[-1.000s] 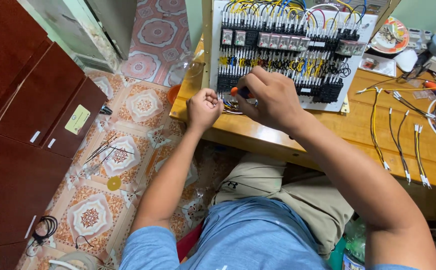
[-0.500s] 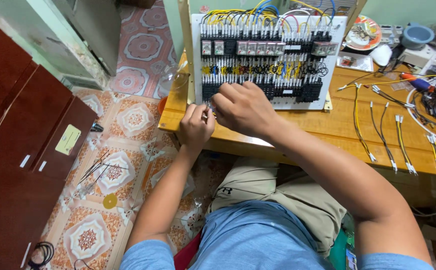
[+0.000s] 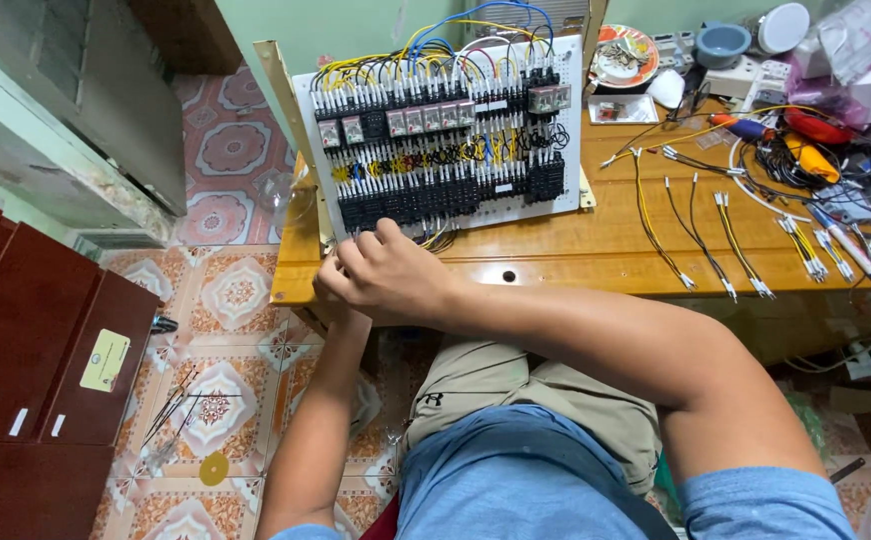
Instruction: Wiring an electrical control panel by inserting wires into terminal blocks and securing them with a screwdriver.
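The right hand point(image 3: 396, 280) lies curled at the near-left corner of the wooden tabletop point(image 3: 576, 250), just below the lower edge of the wiring panel point(image 3: 446, 140), a white perforated board propped upright and crowded with black terminal blocks, small relays and yellow, blue and black wires. Its fingers point(image 3: 356, 255) are bent inward over something, though what they grip cannot be told. The left hand point(image 3: 331, 295) sits tucked beneath and behind the right one, mostly hidden, so whether its fingers are clenched or loose cannot be told either (only a few knuckles show). To the right on the tabletop lie loose cut wires point(image 3: 701, 225) with crimped ends, fanned out side by side, well apart from both hands. Farther right sits a tangle of tools with red and orange handles point(image 3: 796, 140).
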